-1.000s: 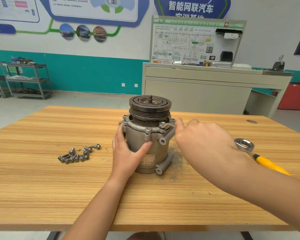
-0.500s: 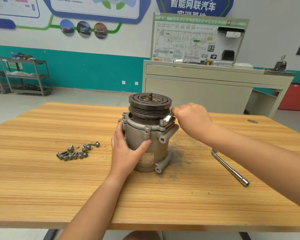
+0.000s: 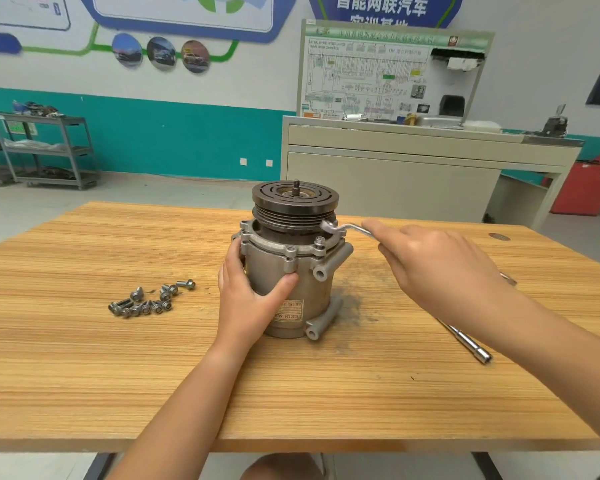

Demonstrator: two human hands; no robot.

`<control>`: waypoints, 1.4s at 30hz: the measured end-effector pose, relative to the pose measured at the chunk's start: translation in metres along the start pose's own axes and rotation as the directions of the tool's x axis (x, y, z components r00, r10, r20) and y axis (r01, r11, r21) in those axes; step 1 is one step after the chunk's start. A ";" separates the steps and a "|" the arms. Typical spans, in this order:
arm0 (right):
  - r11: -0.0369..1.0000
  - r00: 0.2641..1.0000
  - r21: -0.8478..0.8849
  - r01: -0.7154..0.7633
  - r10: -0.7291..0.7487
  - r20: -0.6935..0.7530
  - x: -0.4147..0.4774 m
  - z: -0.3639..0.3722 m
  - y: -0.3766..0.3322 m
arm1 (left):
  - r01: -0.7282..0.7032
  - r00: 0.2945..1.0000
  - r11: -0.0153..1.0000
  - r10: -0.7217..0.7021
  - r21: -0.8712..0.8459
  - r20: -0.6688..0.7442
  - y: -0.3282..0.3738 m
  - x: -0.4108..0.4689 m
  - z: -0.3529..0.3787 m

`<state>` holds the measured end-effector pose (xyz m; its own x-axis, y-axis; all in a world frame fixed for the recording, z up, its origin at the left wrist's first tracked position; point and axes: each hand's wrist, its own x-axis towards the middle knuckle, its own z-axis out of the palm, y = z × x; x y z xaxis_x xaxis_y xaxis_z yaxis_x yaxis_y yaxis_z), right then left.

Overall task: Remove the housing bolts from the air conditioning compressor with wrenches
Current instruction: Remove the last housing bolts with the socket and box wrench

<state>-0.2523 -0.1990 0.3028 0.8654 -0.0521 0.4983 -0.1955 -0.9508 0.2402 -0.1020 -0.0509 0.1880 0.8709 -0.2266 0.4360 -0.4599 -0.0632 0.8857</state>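
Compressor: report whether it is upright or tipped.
Upright. The compressor sits base-down on the table, pulley on top, shaft pointing up; the left hand grips its side.

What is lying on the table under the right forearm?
A metal socket wrench; only its socket end shows, near the person. The right forearm covers its other end, so its full shape is hidden.

Bright, even indoor light with soft, faint shadows, sharp focus throughout, and wide-angle bending of straight lines toward the edges.
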 end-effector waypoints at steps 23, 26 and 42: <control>0.951 0.958 -0.277 0.139 -0.057 0.282 0.018 -0.043 -0.048 | -0.004 1.000 1.000 0.004 0.020 -0.028 -0.003 0.002 0.001; 0.932 0.939 -0.292 0.217 -0.118 0.324 0.015 -0.041 -0.056 | -0.004 1.000 1.000 0.005 0.024 -0.026 -0.003 0.002 0.002; 0.940 0.985 -0.307 0.149 -0.114 0.129 0.074 0.031 0.002 | 0.017 1.000 1.000 -0.016 0.011 -0.003 -0.001 0.000 -0.001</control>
<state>-0.1744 -0.2144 0.3142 0.9342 0.0181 0.3563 -0.1962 -0.8080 0.5555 -0.1019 -0.0500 0.1875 0.8790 -0.2223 0.4219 -0.4474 -0.0780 0.8909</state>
